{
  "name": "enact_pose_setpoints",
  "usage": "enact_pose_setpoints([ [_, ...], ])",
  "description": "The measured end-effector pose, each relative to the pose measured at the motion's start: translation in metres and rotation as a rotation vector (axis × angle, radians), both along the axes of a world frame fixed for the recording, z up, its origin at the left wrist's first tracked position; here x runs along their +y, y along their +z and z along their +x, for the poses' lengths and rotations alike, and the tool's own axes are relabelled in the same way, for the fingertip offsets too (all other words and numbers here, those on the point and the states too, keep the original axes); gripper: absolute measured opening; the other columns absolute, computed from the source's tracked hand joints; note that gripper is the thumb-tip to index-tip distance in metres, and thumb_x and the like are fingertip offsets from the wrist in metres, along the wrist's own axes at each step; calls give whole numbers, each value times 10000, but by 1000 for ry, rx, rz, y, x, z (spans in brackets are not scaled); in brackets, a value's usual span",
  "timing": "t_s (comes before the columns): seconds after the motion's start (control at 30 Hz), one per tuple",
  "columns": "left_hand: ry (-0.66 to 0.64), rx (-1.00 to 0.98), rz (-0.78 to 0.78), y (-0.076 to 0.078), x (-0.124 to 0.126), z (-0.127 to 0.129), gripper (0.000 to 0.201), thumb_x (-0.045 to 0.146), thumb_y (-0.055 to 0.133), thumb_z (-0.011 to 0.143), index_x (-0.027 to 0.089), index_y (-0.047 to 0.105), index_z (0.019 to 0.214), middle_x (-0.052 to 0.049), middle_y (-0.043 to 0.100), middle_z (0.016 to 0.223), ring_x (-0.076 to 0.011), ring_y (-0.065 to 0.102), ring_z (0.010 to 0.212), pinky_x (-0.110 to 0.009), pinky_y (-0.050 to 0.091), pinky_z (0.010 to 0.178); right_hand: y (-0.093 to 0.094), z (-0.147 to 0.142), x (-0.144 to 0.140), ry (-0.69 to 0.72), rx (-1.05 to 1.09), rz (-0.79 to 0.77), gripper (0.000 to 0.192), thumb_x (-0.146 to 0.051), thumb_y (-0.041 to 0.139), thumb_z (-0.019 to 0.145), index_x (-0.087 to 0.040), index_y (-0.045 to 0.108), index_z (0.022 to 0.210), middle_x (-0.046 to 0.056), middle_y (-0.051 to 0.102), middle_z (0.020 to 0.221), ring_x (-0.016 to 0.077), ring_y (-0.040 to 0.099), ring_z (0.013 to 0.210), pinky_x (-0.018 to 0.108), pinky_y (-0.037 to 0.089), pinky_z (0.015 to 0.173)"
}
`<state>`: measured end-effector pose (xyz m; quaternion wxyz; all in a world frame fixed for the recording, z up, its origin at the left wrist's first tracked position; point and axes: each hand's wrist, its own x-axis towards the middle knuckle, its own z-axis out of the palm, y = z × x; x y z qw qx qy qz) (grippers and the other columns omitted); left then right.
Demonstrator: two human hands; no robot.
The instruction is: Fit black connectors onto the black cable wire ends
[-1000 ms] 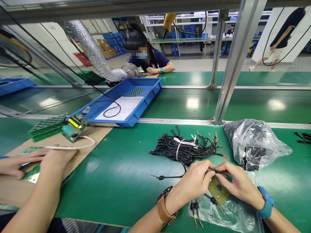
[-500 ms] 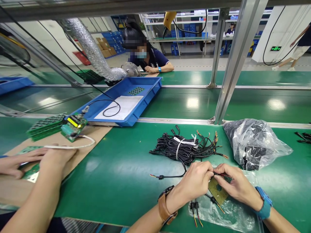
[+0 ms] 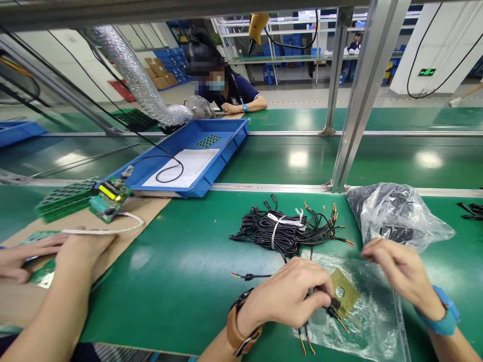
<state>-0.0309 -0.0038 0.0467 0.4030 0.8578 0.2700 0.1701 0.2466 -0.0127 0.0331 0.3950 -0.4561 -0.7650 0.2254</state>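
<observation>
My left hand (image 3: 298,291) is closed, with thumb and forefinger pinching a small black part of a cable (image 3: 334,303) above a clear plastic bag lying flat (image 3: 372,322). Under these fingers lies a yellowish square plate with a round hole (image 3: 349,289). More black cable ends with coloured wires (image 3: 305,337) stick out below the hand. My right hand (image 3: 400,274) hovers at the near edge of a clear bag of black parts (image 3: 396,213), its fingers loosely bent and apart, nothing visible in them. A tied bundle of black cables (image 3: 283,229) lies behind my left hand.
A co-worker's hands (image 3: 83,251) rest by green boards at left, near a small circuit board with a lit display (image 3: 109,193). A blue tray (image 3: 226,161) stands behind. A metal post (image 3: 362,95) rises beyond the table; another person (image 3: 241,93) sits opposite.
My hands have come apart. The right has let go near the cable and moved right and up to the bag of black parts; the left has lowered slightly, uncovering more of the square plate.
</observation>
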Motion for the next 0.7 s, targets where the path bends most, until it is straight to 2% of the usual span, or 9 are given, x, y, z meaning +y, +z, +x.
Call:
enact_pose_setpoints([
  [0.07,-131,44,-35,7,3,-9,131,116,678,802,204,713,893,8,750,855,-176,690,815,-279,486,780,-3,21,7,-230,-96,24,358,-320,438,1062,-200,675,823,37,710,747,169,665,639,266,511,606],
  [0.17,-144,117,-31,10,5,-14,280,86,654,780,201,733,1024,-31,772,1000,-211,713,908,-304,523,826,-17,43,19,-433,-460,45,283,-349,475,1028,-185,691,947,75,731,867,234,691,718,329,511,647],
  [0.23,-140,142,-13,8,6,-12,367,65,635,772,203,720,1102,-42,768,1061,-216,717,940,-314,535,849,-28,48,23,-401,-652,51,280,-345,471,1016,-167,684,1054,109,711,1006,264,694,811,360,518,703],
  [0.3,-105,135,5,5,5,-7,316,84,627,809,201,715,1088,-38,767,1026,-206,717,907,-307,543,833,-35,47,25,-337,-739,45,279,-338,464,1013,-165,681,1049,111,673,1004,261,677,824,366,514,720],
  [0.37,18,112,51,-1,4,1,195,132,594,893,190,705,1042,-40,751,962,-197,705,872,-301,546,809,-38,43,25,-297,-768,35,277,-315,450,1014,-188,676,916,87,633,894,247,651,785,363,498,706],
  [0.43,202,140,128,-10,3,9,196,125,504,963,179,681,1029,-52,717,938,-193,689,853,-298,548,785,-39,39,24,-281,-783,25,312,-275,431,1012,-208,638,787,71,598,821,241,632,773,361,481,703],
  [0.53,391,320,223,-23,1,17,311,-3,400,943,171,636,1050,-69,663,1001,-185,682,840,-293,555,762,-39,36,23,-305,-789,27,268,-250,435,1004,-206,625,821,75,602,842,246,626,811,362,475,727],
  [0.63,414,486,266,-31,-1,20,411,-101,381,864,177,604,1069,-69,630,1085,-168,687,829,-275,559,757,-38,34,22,-350,-808,35,204,-261,447,1002,-192,631,946,84,606,882,250,626,829,355,474,727],
  [0.7,389,542,283,-32,-1,19,463,-128,369,833,179,591,1099,-67,624,1113,-168,691,821,-281,568,750,-37,33,23,-355,-826,36,203,-264,449,1000,-192,628,937,78,590,862,241,619,796,347,466,706],
])
